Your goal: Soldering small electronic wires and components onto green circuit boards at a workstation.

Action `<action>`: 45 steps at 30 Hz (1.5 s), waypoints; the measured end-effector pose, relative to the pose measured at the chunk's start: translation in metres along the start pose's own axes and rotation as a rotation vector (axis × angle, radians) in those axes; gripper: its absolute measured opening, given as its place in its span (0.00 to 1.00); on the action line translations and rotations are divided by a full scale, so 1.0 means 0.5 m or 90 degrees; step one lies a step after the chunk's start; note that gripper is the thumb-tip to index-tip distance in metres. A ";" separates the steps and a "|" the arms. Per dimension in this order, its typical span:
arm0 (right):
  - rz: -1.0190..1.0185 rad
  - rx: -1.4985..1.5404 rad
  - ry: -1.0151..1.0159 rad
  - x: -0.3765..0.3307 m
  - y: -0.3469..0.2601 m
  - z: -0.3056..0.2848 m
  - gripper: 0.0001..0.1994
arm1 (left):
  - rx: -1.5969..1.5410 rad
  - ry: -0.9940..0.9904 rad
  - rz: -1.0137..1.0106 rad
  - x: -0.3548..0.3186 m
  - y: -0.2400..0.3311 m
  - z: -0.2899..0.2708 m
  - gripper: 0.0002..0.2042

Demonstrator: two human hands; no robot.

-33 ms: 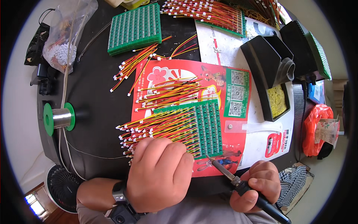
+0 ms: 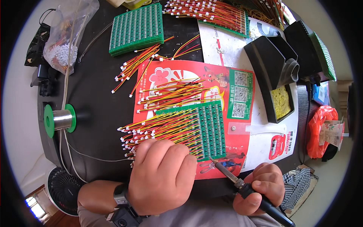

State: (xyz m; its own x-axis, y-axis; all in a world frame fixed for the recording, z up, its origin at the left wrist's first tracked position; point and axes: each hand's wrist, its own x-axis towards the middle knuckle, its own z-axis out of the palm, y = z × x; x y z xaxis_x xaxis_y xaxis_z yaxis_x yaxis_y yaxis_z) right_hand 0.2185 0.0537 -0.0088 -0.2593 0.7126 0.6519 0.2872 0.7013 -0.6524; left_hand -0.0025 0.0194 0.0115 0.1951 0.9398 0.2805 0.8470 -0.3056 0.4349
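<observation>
My right hand (image 2: 262, 187) is closed around the black handle of a soldering iron (image 2: 242, 185). The iron's tip points up and left, close to the lower edge of a green circuit board panel (image 2: 211, 132). Rows of red, yellow and black wires with white connectors (image 2: 162, 128) lie across the panel's left part. My left hand (image 2: 160, 176) is curled over the panel's lower left, its fingertips hidden. A thin solder wire (image 2: 102, 158) runs into this hand from a green-ended solder spool (image 2: 60, 120) on the left.
A stack of green panels (image 2: 136, 28) and loose wires (image 2: 140, 66) lie beyond. Wired panels (image 2: 211, 15) sit at the back. On the right stands a black iron holder (image 2: 274, 64) with a yellow sponge (image 2: 281, 102). Red printed card (image 2: 242, 147) lies under the work.
</observation>
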 end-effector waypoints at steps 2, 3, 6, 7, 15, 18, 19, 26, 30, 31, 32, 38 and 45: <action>0.004 0.011 -0.043 0.001 0.001 -0.004 0.14 | 0.022 -0.010 0.004 0.001 0.001 -0.005 0.11; 0.004 0.015 -0.037 0.000 0.001 -0.003 0.14 | 0.017 -0.016 0.008 -0.001 -0.001 -0.008 0.11; 0.000 0.028 -0.033 -0.001 0.002 0.000 0.14 | 0.001 -0.010 0.018 -0.001 -0.003 -0.008 0.11; -0.003 0.040 -0.034 0.000 0.003 0.002 0.14 | -0.009 0.001 0.022 -0.001 -0.004 -0.008 0.12; 0.003 -0.003 0.039 -0.010 0.001 0.022 0.14 | -0.063 0.038 0.050 -0.007 -0.012 0.004 0.15; 0.013 -0.010 0.026 -0.008 -0.003 0.019 0.14 | -0.077 0.040 0.054 -0.009 -0.016 0.005 0.16; 0.022 -0.010 0.014 -0.007 -0.004 0.019 0.14 | -0.081 0.038 0.056 -0.009 -0.018 0.006 0.16; 0.066 0.022 -0.066 0.006 -0.013 0.003 0.14 | -0.086 0.029 0.058 -0.010 -0.020 0.004 0.16; 0.065 0.021 -0.074 0.005 -0.012 -0.001 0.14 | -0.086 0.037 0.060 -0.011 -0.020 0.006 0.16; 0.056 0.024 -0.072 0.005 -0.010 -0.001 0.14 | -0.084 0.037 0.060 -0.011 -0.019 0.006 0.16; 0.056 0.025 -0.072 0.005 -0.010 -0.001 0.14 | -0.083 0.037 0.060 -0.010 -0.019 0.006 0.16; 0.058 -0.010 -0.040 -0.003 -0.016 0.009 0.14 | -0.092 0.030 0.066 -0.013 -0.019 0.005 0.15; 0.018 -0.009 0.030 -0.011 -0.005 0.019 0.14 | -0.097 0.025 0.064 -0.013 -0.021 0.005 0.15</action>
State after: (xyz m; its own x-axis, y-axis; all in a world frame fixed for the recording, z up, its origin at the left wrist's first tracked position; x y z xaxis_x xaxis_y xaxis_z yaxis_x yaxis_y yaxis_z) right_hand 0.2105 0.0480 -0.0145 -0.2074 0.7299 0.6514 0.3060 0.6808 -0.6654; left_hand -0.0116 0.0170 0.0030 0.2530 0.8977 0.3608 0.7386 -0.4201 0.5273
